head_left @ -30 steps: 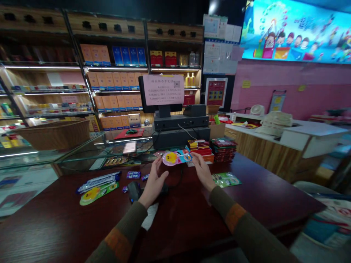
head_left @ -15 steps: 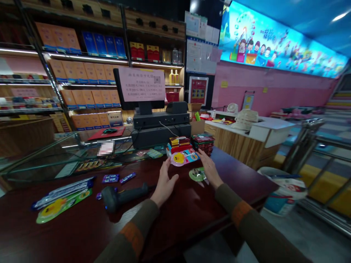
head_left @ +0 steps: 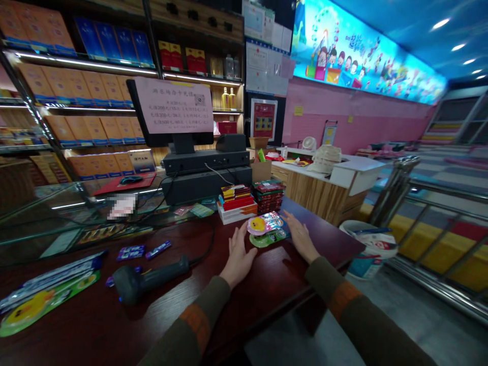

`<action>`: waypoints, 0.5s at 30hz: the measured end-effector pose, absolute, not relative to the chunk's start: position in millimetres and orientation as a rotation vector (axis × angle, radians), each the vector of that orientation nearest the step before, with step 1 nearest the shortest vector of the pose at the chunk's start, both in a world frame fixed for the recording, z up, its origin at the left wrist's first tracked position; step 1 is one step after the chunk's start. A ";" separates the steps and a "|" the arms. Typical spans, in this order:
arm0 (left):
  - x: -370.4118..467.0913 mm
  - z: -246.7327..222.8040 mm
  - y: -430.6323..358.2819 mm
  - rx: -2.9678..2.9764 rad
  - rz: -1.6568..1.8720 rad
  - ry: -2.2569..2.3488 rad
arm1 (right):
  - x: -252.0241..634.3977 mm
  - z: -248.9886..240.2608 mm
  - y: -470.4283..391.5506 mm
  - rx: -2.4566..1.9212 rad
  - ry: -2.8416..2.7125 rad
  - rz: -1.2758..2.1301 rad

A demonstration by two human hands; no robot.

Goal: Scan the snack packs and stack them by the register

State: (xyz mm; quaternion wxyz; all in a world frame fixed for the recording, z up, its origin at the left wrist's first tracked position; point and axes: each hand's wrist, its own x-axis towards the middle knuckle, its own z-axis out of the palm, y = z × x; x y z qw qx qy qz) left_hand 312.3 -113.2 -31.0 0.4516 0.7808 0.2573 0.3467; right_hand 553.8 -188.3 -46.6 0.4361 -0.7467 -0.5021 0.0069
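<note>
A pink lollipop pack (head_left: 257, 224) with a yellow duck-like face is held by its ends between my two hands, over a green lollipop pack (head_left: 269, 237). My left hand (head_left: 239, 255) has its fingertips at the pink pack's left end, thumb spread away. At the right end are the fingertips of my right hand (head_left: 301, 237). The green pack is partly covered by the pink one. A dark barcode scanner (head_left: 147, 280) lies left of my left hand, near small purple packets (head_left: 158, 249). Another green lollipop pack (head_left: 38, 305) lies at far left beside long blue-silver packets (head_left: 57, 277).
Behind my hands stand a stack of small red and yellow boxes (head_left: 235, 198) and a pile of dark red packets (head_left: 268, 196). A monitor (head_left: 175, 109) with a pink notice rises beyond. Right of the dark table's edge are a white bucket (head_left: 368, 251) and metal railing (head_left: 450, 198).
My hands have moved right with the pink lollipop pack, which now overlaps the green one. The green pack has turned and lies more in line beneath it. The view has swung slightly right.
</note>
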 end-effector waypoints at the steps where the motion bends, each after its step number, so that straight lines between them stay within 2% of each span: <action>1: 314.2 -33.1 -113.6 1.936 0.838 0.645 | 555.7 -47.7 -189.3 -1.866 -1.244 0.017; 15: 318.2 -45.5 -115.6 1.931 0.775 0.663 | 555.0 -47.9 -187.8 -1.900 -1.048 0.080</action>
